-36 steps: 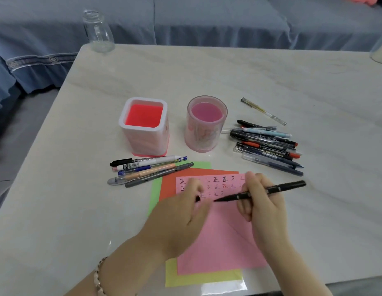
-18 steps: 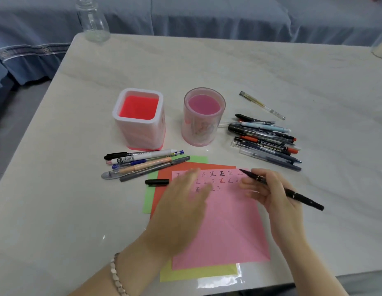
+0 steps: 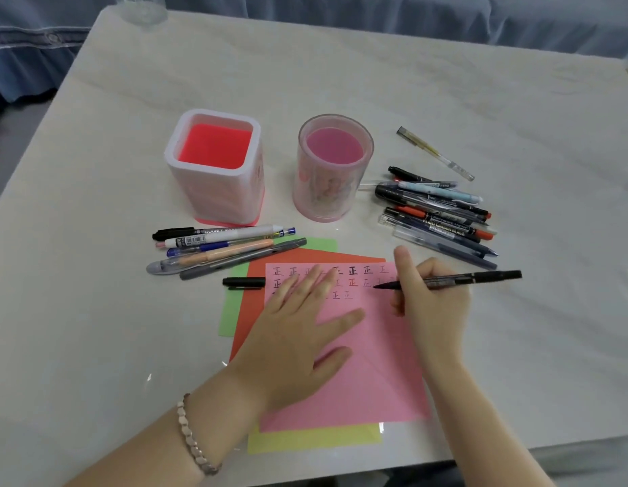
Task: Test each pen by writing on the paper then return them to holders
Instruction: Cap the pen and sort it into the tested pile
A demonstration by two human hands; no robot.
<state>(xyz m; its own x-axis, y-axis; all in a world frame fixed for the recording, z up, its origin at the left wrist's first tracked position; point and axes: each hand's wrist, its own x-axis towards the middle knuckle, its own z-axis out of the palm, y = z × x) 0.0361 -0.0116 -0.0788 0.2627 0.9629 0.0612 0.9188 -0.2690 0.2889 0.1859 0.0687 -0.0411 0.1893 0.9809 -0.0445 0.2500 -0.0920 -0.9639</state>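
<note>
With the flat, empty left hand (image 3: 298,332) pinning the pink paper sheet (image 3: 372,374), the right hand (image 3: 432,297), pinching the uncapped black marker pen (image 3: 456,279), should press lightly beside the last mark.

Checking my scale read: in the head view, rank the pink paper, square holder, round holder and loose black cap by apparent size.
1. pink paper
2. square holder
3. round holder, only somewhat smaller than the square one
4. black cap

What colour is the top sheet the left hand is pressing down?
Pink, under the left hand; seen in the head view.
</note>
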